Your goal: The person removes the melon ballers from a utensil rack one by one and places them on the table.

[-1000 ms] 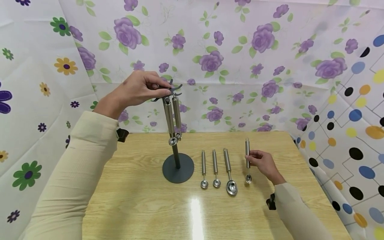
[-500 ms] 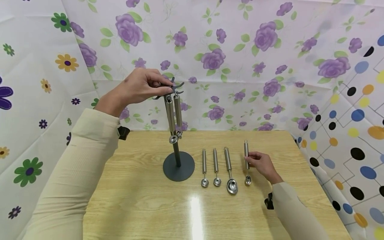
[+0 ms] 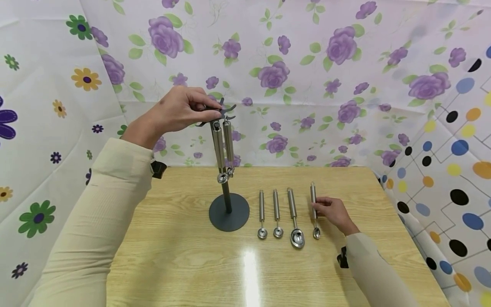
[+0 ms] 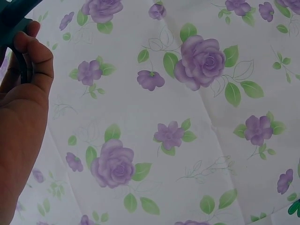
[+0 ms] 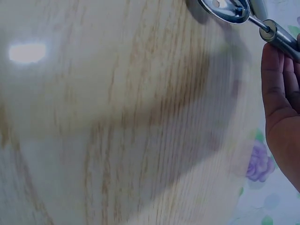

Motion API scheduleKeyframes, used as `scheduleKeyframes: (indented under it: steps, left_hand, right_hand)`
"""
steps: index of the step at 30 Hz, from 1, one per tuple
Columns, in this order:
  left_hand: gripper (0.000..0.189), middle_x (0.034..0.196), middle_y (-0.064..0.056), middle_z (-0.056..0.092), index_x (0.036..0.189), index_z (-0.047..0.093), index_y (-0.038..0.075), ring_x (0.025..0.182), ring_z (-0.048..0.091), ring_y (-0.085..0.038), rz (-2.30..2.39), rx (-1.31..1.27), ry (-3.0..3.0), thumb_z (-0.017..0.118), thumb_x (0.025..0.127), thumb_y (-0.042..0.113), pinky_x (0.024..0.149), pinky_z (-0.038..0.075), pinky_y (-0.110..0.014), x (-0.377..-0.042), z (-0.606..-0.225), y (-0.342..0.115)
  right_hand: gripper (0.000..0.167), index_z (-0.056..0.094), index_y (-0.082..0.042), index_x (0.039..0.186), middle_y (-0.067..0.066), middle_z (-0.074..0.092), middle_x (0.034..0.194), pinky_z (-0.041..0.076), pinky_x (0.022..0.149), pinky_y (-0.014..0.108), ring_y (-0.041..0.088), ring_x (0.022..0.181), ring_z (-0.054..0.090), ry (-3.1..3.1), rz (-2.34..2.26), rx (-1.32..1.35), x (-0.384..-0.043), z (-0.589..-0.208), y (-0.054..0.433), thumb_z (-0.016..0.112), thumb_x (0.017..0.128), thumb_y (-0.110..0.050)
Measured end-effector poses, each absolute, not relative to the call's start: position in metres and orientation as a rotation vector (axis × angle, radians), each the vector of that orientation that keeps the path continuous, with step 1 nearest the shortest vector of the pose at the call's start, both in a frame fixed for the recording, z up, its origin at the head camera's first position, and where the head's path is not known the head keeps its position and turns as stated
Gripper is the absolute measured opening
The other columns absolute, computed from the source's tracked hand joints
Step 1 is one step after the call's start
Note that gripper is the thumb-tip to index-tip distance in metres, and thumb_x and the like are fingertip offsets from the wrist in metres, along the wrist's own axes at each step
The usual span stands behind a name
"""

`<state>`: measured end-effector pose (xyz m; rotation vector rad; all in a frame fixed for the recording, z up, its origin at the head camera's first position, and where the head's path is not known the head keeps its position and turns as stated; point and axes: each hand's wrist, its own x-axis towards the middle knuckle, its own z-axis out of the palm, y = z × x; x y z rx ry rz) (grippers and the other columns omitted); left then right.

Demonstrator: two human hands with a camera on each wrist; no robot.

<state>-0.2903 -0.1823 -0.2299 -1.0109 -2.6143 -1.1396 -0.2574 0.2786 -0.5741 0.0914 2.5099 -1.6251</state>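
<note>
My left hand point(image 3: 180, 108) pinches the top of a dark metal stand point(image 3: 229, 213) with curved hooks and a round base. Several steel-handled scoops point(image 3: 219, 149) hang from those hooks. In the left wrist view my left hand point(image 4: 26, 103) curls its fingers at the dark top piece. At the right my right hand point(image 3: 335, 214) holds a melon baller point(image 3: 313, 195) by its steel handle, bowl end towards me, close over the table. The right wrist view shows the bowl of this melon baller point(image 5: 229, 7), with a hole in it, beyond the fingers point(image 5: 276, 79).
Between the stand and my right hand, two small round-bowled scoops point(image 3: 262, 213) point(image 3: 276, 213) and a larger oval scoop point(image 3: 297, 238) lie side by side on the wooden table point(image 3: 184, 264). Flower-patterned cloth point(image 3: 291, 128) rises behind; dotted cloth point(image 3: 441, 204) stands at the right.
My right hand has moved slightly left and down with the melon baller, bringing it nearer the row of scoops. My left hand stays on the stand's top.
</note>
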Motion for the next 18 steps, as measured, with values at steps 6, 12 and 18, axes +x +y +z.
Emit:
scheduleKeyframes:
  steps: [6,12,18]
  left_hand:
    - [0.019,0.092,-0.006,0.062,0.111,0.077,0.002,0.068,0.044,-0.018,-1.138,-1.010,-2.613,0.071,0.094,0.008,0.061,0.037,-0.024,-0.291,-0.230,-0.183]
    - [0.019,0.092,-0.007,0.063,0.110,0.077,0.001,0.066,0.043,-0.017,-1.129,-1.029,-2.597,0.071,0.094,0.007,0.061,0.036,-0.024,-0.292,-0.230,-0.183]
    - [0.019,0.091,-0.007,0.063,0.110,0.077,0.001,0.068,0.043,-0.017,-1.136,-1.035,-2.596,0.071,0.094,0.007,0.061,0.036,-0.024,-0.292,-0.230,-0.183]
  right_hand:
    - [0.042,0.063,0.008,0.125,0.020,0.069,0.112,0.058,0.079,0.034,0.021,0.090,0.070,2.509,-1.597,0.130,-0.260,-0.579,0.277,0.070,0.096,-0.021]
    - [0.044,0.064,0.008,0.125,0.017,0.070,0.109,0.057,0.076,0.032,0.018,0.086,0.070,2.512,-1.524,0.162,-0.262,-0.583,0.275,0.071,0.096,-0.025]
    - [0.044,0.065,0.007,0.124,0.017,0.070,0.109,0.057,0.076,0.032,0.017,0.086,0.069,2.481,-1.493,0.189,-0.265,-0.589,0.273,0.071,0.096,-0.025]
